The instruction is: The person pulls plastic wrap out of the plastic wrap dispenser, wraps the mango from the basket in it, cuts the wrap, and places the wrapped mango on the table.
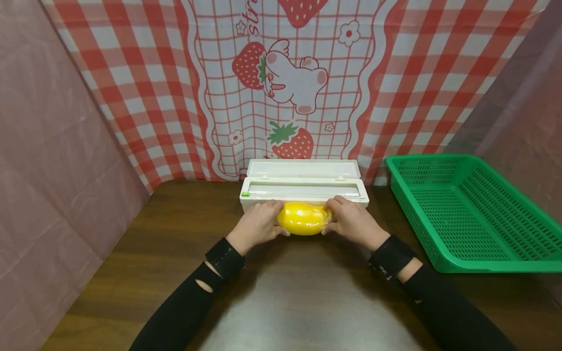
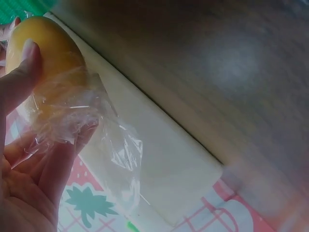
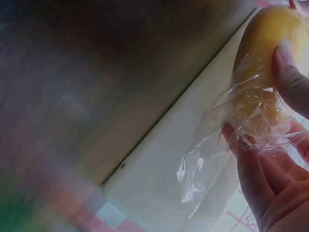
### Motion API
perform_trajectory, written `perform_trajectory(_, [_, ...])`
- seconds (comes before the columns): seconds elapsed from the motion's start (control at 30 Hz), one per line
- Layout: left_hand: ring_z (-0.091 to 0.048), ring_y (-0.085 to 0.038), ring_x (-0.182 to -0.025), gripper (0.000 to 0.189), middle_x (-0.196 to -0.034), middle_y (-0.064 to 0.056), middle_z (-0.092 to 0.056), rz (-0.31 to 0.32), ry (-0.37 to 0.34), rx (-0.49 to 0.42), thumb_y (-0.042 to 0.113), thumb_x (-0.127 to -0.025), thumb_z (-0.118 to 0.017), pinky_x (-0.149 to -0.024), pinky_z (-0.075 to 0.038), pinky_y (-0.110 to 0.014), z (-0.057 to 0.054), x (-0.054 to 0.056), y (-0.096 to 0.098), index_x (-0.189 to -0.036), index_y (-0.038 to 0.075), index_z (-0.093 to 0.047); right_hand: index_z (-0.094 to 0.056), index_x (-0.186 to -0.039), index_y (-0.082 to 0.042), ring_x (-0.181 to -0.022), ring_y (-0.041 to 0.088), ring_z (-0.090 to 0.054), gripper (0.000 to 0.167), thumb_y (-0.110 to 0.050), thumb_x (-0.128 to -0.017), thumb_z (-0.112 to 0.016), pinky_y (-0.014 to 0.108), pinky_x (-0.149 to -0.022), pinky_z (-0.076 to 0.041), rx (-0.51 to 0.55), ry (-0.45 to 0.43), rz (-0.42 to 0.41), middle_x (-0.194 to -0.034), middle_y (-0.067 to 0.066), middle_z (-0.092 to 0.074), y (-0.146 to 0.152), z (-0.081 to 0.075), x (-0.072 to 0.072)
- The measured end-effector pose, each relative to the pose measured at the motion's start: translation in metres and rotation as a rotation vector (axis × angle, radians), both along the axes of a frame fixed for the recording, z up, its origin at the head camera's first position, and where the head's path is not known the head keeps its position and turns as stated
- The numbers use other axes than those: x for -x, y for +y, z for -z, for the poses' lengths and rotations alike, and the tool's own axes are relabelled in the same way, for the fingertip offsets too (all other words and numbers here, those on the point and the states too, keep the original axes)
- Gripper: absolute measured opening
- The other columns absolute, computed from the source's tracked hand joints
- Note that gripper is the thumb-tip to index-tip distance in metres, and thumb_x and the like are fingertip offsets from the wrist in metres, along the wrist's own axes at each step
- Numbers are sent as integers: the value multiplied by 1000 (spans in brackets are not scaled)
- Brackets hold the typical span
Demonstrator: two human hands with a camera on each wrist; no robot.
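A smooth yellow mango-like fruit (image 1: 304, 219) is held up between both hands, just in front of the cling film dispenser (image 1: 303, 202). Clear cling film (image 2: 118, 157) covers the fruit, and loose crumpled film hangs from both its ends. My left hand (image 1: 259, 222) grips the left end, its thumb on the side facing me and its fingers behind in the film. At the right end my right hand (image 1: 354, 222) grips likewise, and crinkled film (image 3: 198, 166) trails past its fingertips. The white dispenser's lid (image 1: 303, 168) stands raised at the back.
A green perforated plastic basket (image 1: 421, 229) stands on the right of the brown wooden table (image 1: 281, 302). Behind the dispenser hangs a red checked strawberry cloth (image 1: 153, 87). Pink cloth (image 1: 48, 170) hangs at the left. A small green slider (image 1: 245, 194) sits at the dispenser's left end.
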State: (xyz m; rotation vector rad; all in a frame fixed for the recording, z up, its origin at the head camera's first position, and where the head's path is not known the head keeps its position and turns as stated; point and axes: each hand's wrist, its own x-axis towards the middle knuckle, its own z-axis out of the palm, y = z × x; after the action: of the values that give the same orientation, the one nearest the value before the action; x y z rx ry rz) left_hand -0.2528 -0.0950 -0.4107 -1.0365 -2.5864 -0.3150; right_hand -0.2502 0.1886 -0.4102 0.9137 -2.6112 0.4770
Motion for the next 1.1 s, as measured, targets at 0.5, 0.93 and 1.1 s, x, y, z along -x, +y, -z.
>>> perform_trajectory(0.5, [-53, -13, -72, 55, -84, 4, -59, -15, -115, 12, 47, -71, -88, -67, -48, -27, -1, 7, 0, -104, 11, -62, -69, -106, -4, -78, 17, -55, 51, -34, -71, -91, 33, -68, -48, -22, -101, -1, -94, 5, -65, 0, -1, 2])
perform_trajectory(0.93, [-55, -15, -78, 57, -88, 2, -61, -9, -220, -12, 48, -72, -87, -76, -49, -30, 0, 13, -1, -105, 9, -63, -69, -109, -5, -82, 18, -56, 48, -33, -75, -88, 36, -75, -48, -40, -195, -31, -95, 1, -67, -1, -3, 7])
perform_trajectory(1.1, [-55, -16, -79, 54, -88, 2, -60, 4, -286, -31, 46, -73, -87, -76, -48, -29, -1, 18, -3, -106, 9, -64, -67, -105, -7, -80, 18, -54, 44, -33, -75, -88, 36, -74, -46, -49, -201, -49, -89, -1, -63, 0, -3, 10])
